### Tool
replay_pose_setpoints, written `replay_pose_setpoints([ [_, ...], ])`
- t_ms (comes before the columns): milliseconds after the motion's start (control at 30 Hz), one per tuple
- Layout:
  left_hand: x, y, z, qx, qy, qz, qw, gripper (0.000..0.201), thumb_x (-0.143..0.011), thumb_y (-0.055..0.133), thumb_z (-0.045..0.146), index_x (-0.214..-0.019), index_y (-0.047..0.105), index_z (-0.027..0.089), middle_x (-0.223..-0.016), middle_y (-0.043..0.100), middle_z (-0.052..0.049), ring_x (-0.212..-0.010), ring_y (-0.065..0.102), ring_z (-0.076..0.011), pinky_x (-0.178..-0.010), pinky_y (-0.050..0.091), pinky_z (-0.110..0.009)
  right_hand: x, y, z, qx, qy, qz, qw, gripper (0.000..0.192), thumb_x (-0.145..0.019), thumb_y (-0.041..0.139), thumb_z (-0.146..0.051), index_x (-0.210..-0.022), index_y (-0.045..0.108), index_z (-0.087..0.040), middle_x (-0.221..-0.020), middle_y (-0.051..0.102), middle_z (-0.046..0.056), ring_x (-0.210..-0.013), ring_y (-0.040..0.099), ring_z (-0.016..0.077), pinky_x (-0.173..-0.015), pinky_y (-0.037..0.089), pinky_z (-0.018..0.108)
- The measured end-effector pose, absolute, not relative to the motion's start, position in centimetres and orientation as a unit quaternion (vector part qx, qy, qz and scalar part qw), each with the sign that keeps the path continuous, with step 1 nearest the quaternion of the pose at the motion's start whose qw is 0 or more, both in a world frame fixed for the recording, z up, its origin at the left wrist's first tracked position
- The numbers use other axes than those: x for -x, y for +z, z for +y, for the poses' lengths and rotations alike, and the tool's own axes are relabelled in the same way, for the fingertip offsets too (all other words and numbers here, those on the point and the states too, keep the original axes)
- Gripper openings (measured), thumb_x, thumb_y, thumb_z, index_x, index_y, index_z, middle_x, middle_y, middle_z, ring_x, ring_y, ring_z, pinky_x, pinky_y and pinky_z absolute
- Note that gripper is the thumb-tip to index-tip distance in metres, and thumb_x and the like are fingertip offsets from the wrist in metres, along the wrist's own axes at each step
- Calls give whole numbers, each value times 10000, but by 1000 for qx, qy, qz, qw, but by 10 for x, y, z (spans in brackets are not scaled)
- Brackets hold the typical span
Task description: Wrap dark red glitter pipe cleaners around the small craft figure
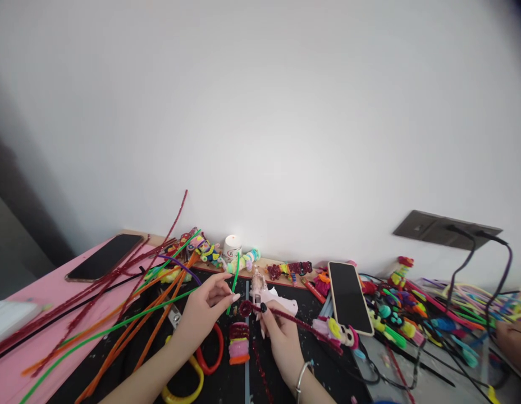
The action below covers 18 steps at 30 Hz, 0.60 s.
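My left hand [206,307] pinches the coiled end of a dark red pipe cleaner [286,317], with a green pipe cleaner [234,280] standing just behind its fingertips. My right hand [279,331] grips the same red pipe cleaner a little further along; the stem trails off to the right over the black mat [227,381]. A small stack of coloured coils [239,343] sits between my wrists. A pink glue gun [271,297] lies just behind my right hand.
Long red, orange and green pipe cleaners [117,314] fan across the left. Two phones [104,257] [348,297] lie on the table. Small pipe-cleaner figures [286,270] line the wall edge. Cables [475,264] run from a wall socket. Another person's hand [515,336] shows at right.
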<state>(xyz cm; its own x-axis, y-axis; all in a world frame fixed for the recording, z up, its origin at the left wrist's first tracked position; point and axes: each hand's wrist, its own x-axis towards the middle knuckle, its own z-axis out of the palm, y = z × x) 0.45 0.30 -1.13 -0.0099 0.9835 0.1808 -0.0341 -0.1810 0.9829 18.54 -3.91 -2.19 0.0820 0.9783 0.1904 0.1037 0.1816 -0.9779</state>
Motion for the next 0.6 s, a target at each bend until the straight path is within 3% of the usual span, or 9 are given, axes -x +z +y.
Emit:
replay_pose_setpoints([
  [200, -4, -11, 3, -533, 554, 441, 463, 279, -678, 755, 295, -927, 662, 210, -722, 654, 18, -723, 702, -202, -739, 610, -350, -186, -25, -38, 496, 400, -549, 541, 519, -892, 575, -634, -613, 543, -197, -538, 443, -40, -527, 409, 138, -547, 332, 272],
  [367, -3, -12, 4, -526, 545, 444, 479, 236, -725, 739, 325, -907, 652, 200, -893, 751, -59, -877, 735, -243, -849, 595, -389, -186, -25, -38, 495, 402, -549, 541, 514, -891, 583, -618, -593, 519, -204, -533, 441, -40, -523, 411, 138, -542, 331, 271],
  [600, -1, -7, 5, -431, 572, 435, 545, 382, -739, 764, 426, -994, 623, 180, -978, 762, -83, -859, 744, -234, -815, 610, -385, -186, -25, -38, 497, 415, -539, 539, 484, -883, 604, -590, -601, 519, -207, -532, 432, -43, -515, 403, 134, -535, 324, 270],
])
